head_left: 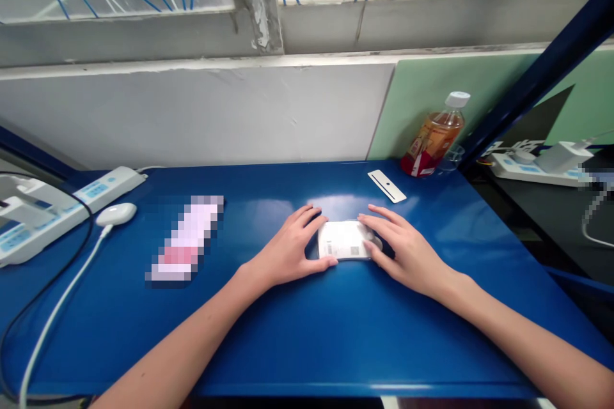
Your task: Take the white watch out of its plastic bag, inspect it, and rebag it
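A small flat white packet (344,239) with printed codes lies on the blue table (307,326), in front of me. My left hand (295,246) is at its left edge, fingers apart, the thumb by the near left corner and the fingertips by the far left corner. On the other side, my right hand (405,249) has its fingers spread, with the thumb and a finger touching the packet's right end. Something small and rounded shows partly under the right fingers; what it is I cannot make out.
A white slotted card (387,186) and a drink bottle (433,137) are at the back right. To the left are a blurred-out phone-like object (187,239), a white rounded device (116,214) on a cable and a power strip (103,188).
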`<state>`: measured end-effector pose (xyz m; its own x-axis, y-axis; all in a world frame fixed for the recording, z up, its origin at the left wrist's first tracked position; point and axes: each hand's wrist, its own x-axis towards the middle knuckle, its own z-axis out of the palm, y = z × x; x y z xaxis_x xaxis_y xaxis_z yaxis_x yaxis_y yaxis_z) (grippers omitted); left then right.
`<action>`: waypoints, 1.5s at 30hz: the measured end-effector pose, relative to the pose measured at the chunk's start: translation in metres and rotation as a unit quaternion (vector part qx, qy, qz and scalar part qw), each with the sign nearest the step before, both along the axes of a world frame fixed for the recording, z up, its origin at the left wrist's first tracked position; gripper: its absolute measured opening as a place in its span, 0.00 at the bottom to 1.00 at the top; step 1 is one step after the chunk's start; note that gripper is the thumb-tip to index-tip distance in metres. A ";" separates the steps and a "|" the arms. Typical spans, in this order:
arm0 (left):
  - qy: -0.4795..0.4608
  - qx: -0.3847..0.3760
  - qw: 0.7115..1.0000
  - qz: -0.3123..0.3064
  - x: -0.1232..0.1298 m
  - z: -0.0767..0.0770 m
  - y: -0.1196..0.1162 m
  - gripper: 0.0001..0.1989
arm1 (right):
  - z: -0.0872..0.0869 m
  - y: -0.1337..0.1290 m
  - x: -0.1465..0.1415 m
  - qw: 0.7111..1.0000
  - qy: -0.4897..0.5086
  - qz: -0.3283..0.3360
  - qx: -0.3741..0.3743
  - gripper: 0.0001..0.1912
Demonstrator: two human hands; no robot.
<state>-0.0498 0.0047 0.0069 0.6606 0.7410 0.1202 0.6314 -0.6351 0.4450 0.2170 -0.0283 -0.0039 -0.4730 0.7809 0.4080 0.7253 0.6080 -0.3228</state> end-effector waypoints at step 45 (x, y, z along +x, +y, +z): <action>0.011 0.023 0.999 -0.020 -0.001 0.000 -0.001 0.36 | 0.002 0.013 0.027 0.997 0.002 0.044 -0.070 0.19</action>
